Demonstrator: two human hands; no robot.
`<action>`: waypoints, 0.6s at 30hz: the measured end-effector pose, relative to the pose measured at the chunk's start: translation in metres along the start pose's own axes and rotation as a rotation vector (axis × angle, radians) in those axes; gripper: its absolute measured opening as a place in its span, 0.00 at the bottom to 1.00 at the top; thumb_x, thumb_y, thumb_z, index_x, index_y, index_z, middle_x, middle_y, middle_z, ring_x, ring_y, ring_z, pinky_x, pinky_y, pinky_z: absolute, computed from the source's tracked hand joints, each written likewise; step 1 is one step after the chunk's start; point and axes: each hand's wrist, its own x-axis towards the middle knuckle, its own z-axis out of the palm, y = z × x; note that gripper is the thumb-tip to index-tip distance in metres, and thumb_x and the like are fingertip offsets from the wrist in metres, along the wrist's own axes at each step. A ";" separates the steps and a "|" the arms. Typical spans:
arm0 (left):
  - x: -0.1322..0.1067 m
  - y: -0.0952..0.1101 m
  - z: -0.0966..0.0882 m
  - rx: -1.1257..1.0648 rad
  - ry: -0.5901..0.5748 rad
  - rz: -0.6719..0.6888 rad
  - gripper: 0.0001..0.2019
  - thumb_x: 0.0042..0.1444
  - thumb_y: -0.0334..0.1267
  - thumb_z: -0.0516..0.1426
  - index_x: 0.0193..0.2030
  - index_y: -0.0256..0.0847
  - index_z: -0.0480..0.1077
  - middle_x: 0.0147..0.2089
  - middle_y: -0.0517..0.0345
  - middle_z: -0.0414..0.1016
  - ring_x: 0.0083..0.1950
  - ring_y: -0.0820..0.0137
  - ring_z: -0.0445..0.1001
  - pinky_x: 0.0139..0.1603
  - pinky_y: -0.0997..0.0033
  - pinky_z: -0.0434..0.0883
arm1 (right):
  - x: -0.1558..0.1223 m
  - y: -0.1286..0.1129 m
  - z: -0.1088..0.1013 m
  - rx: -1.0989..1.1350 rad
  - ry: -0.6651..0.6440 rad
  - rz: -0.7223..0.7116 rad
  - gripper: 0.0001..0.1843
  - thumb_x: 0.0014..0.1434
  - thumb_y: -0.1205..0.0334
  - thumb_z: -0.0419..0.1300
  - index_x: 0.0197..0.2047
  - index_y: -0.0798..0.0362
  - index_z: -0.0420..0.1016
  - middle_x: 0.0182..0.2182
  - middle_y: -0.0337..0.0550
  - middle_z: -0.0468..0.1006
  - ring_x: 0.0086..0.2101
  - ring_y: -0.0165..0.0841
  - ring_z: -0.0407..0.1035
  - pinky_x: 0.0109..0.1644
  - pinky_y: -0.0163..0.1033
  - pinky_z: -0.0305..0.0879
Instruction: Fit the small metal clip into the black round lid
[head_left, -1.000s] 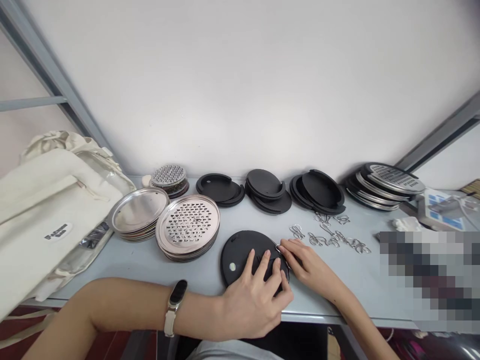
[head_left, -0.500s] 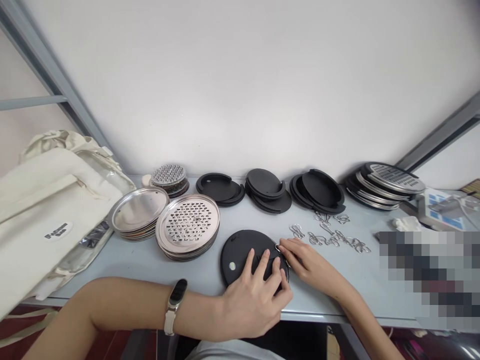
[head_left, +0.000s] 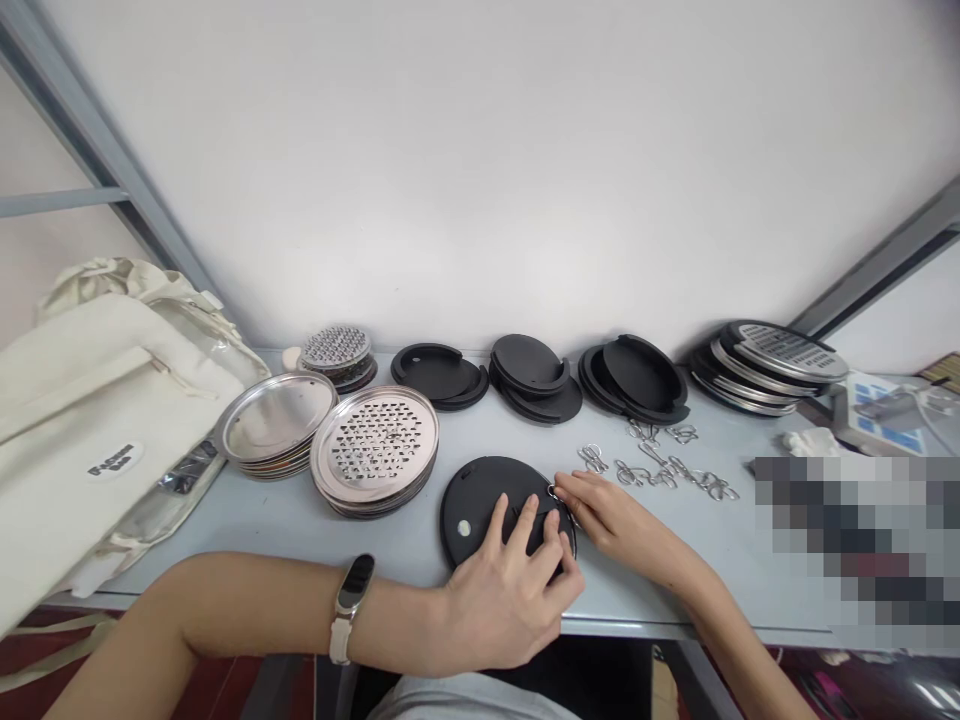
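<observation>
A black round disc (head_left: 480, 500) lies flat on the grey table near its front edge. My left hand (head_left: 510, 595) rests on the disc's near side with fingers spread and pressing down. At the disc's right rim my right hand (head_left: 607, 520) pinches a small metal wire clip (head_left: 555, 492). Several more loose wire clips (head_left: 660, 470) lie scattered on the table just right of that hand.
A stack of perforated metal discs (head_left: 375, 445) and a stack of plain metal plates (head_left: 274, 420) stand left of the disc. Stacks of black discs (head_left: 536, 375) line the wall, with a metal-topped stack (head_left: 765, 365) at right. A cream bag (head_left: 97, 420) fills the left end.
Both hands stay on the disc; only small finger shifts at the clip. The camera view has drifted slightly.
</observation>
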 end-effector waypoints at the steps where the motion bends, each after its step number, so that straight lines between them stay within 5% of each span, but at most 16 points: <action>1: 0.000 0.000 0.000 -0.001 0.002 -0.002 0.22 0.63 0.45 0.48 0.59 0.33 0.63 0.63 0.37 0.62 0.63 0.42 0.61 0.58 0.40 0.58 | 0.000 0.000 0.001 -0.003 0.004 -0.003 0.13 0.67 0.67 0.44 0.34 0.50 0.65 0.28 0.41 0.70 0.30 0.35 0.66 0.37 0.40 0.65; 18: 0.001 -0.001 -0.004 0.004 -0.001 0.004 0.22 0.65 0.41 0.44 0.60 0.30 0.62 0.64 0.35 0.61 0.64 0.42 0.59 0.58 0.41 0.58 | -0.007 0.004 0.007 0.072 0.042 0.035 0.16 0.70 0.61 0.43 0.28 0.49 0.55 0.24 0.36 0.64 0.29 0.34 0.61 0.36 0.39 0.61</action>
